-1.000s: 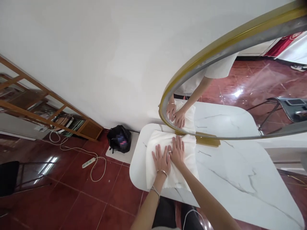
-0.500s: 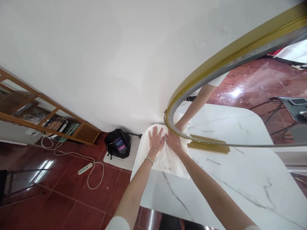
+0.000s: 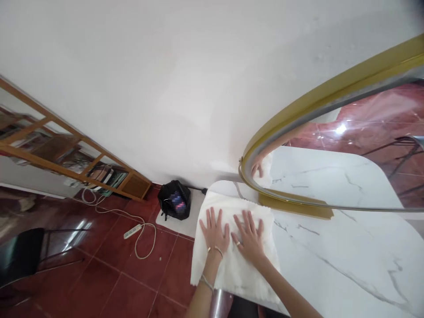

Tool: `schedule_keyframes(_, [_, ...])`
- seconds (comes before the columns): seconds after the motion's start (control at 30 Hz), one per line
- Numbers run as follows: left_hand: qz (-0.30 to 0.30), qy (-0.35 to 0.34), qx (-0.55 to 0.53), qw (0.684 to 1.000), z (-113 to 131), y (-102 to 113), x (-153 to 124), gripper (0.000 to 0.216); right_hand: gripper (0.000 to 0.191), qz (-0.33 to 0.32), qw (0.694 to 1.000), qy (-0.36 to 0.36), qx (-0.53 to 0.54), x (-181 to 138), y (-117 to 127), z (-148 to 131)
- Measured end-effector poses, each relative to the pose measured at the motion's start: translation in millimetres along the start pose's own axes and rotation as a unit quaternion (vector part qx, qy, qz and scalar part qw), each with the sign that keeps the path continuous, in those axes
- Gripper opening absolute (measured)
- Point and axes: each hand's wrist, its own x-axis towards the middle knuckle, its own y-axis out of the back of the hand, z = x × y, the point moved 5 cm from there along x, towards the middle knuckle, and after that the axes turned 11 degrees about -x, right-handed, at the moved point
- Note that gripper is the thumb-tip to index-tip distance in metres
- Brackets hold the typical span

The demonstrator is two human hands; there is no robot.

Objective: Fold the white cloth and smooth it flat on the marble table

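A white cloth point(image 3: 236, 276) lies spread over the left end of the white marbled table point(image 3: 318, 269), its lower part reaching the near edge. My left hand point(image 3: 214, 232) rests flat on it with fingers spread, a bangle and a bracelet at the wrist. Beside it, my right hand point(image 3: 251, 236) also presses flat on the cloth, fingers apart, a ring on one finger. A small gap separates the two hands.
A gold-framed mirror point(image 3: 281, 117) stands on a gold base point(image 3: 298, 205) against the wall, right of my hands. On the red tiled floor are a black bag point(image 3: 174, 201), a power strip point(image 3: 132, 231) and a chair point(image 3: 21, 254). A wooden shelf point(image 3: 135, 185) lines the wall.
Both hands and the cloth have slid back from the wall toward the near table edge, uncovering the far corner. The view has shifted somewhat, and my fingers are spread wider.
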Motion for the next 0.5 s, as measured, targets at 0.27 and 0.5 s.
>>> schedule_keyframes(0.27, [-0.008,-0.017,-0.009,1.0,5.6,-9.3,31.4,0.061,0.048,0.065,0.998,-0.013,0.022,31.3,-13.4,21.3])
schedule_keyframes(0.5, [-0.034,-0.025,-0.024,0.999,26.2,-20.1,102.4,0.058,0.048,0.017,0.998,-0.056,0.01,93.6,-27.0,42.4])
